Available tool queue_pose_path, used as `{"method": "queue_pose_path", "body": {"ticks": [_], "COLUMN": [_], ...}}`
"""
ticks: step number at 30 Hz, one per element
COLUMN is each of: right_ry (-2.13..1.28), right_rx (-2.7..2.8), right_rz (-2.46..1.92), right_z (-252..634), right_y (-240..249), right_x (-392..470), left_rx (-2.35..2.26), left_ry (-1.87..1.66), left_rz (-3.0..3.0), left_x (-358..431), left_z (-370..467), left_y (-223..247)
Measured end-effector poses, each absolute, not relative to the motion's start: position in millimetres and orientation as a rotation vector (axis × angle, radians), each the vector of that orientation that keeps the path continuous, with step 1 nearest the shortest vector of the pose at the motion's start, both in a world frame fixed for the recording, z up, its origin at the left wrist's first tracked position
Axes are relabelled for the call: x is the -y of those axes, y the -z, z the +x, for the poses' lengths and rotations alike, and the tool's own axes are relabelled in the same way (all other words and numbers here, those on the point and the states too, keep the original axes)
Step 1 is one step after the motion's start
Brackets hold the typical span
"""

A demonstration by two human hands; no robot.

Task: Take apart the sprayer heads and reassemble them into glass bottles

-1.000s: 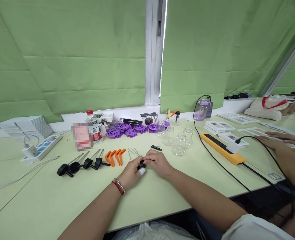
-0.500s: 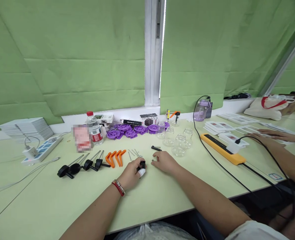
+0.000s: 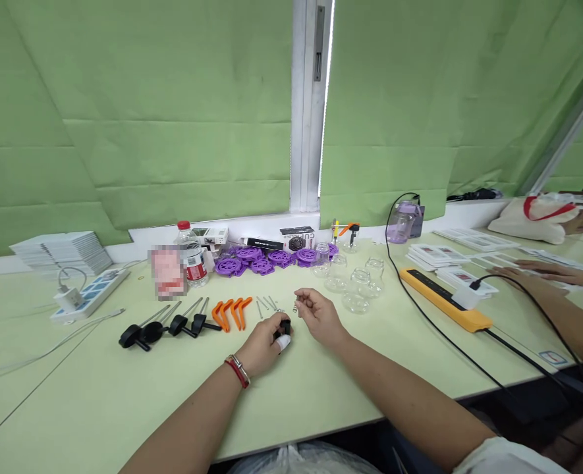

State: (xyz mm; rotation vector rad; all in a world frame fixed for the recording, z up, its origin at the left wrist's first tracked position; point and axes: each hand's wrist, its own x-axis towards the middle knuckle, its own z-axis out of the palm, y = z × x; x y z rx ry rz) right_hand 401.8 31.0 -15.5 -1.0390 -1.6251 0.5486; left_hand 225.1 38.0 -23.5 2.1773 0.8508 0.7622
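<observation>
My left hand [image 3: 265, 341] is closed around a small black plastic part [image 3: 284, 327]; its thumb has a white wrapping, and most of the part is hidden by the fingers. To the right, my right hand [image 3: 318, 318] pinches at its fingertips, just above some tiny metal pieces [image 3: 295, 308] on the table. What is between those fingers is too small to make out. Beyond my left hand lie several thin metal screws [image 3: 266, 305]. Several orange levers [image 3: 232, 313] lie to its left, beside black round parts with metal rods [image 3: 178, 324].
Clear jars [image 3: 356, 301] stand right of my hands, before a yellow power strip [image 3: 442, 303] and its black cable. Purple plastic discs [image 3: 260, 264], a red-capped bottle [image 3: 195, 263] and boxes line the back. A white power strip [image 3: 91, 295] lies left. Another person's hands [image 3: 538, 273] rest at right.
My right hand has lifted and turned, its fingertips moving slightly away from me and closing together. The black brush-like piece beyond it is now out of sight. My left hand keeps hold of the black part.
</observation>
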Motion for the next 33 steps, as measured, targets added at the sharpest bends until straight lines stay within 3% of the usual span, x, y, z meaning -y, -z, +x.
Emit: {"method": "queue_pose_path", "body": {"ticks": [17, 24, 29, 33], "right_ry": [-0.449, -0.741, -0.902, -0.845], "right_rx": [1.988, 1.832, 1.655, 1.698], "right_rz": [-1.002, -1.137, -1.295, -1.421], "right_z": [394.0, 392.1, 395.9, 397.0], "right_y": [21.1, 31.7, 45.1, 47.6], "right_x": [-21.0, -27.3, -41.0, -43.0], "left_rx": [-0.843, -0.937, -1.048, -1.097], "left_ry": [-0.789, -0.786, -0.549, -0.408], "left_rz": [2.2, 2.269, 2.528, 2.577], "left_x": [-37.4, -42.7, -52.2, -52.1], "left_z": [225.0, 215.2, 189.7, 186.9], "left_y": [22.1, 17.5, 14.3, 17.0]}}
